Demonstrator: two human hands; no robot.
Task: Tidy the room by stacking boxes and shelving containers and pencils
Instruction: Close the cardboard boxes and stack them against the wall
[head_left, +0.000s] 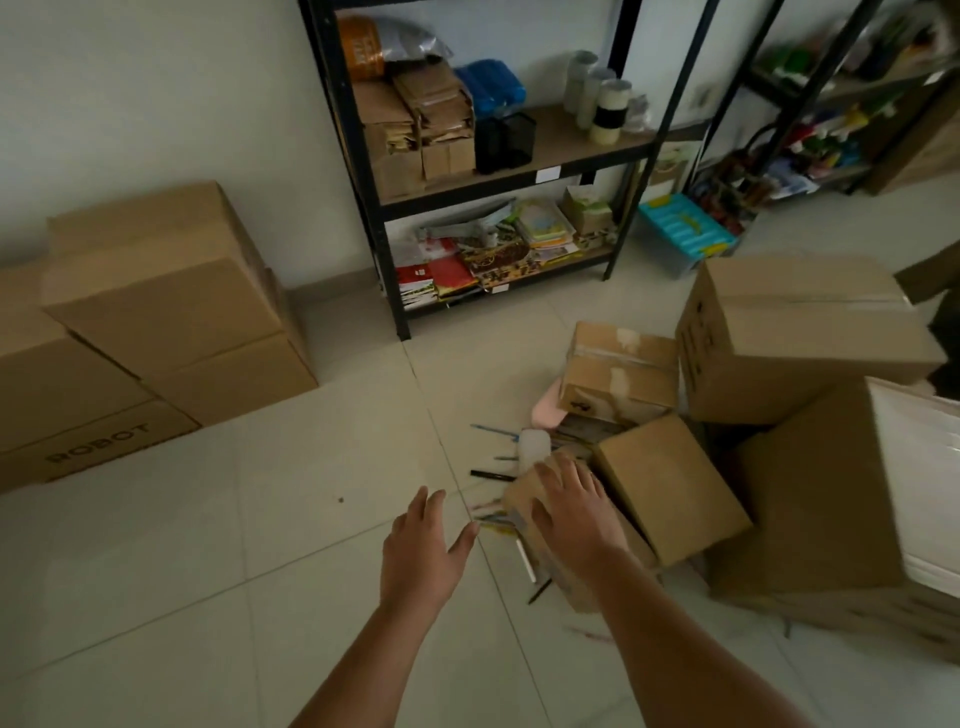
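A jumble of cardboard boxes lies on the floor at the right. My right hand (571, 506) rests flat on top of a small box (524, 493) at the pile's near edge, fingers spread. My left hand (423, 545) hovers open over the tiles just left of that box, holding nothing. Pens and pencils (493, 475) lie scattered on the floor around it, beside a white container (535, 448). A medium box (670, 483) leans behind my right hand. A taped box (621, 371) and a large box (795, 338) sit farther back.
A neat stack of big boxes (166, 301) stands against the left wall. A black shelf unit (498, 156) holds cartons, tape rolls, a mesh pencil holder (505, 141) and books. A turquoise-lidded bin (685, 234) sits by a second rack (831, 104). A tall box with white sheets (841, 499) is at far right.
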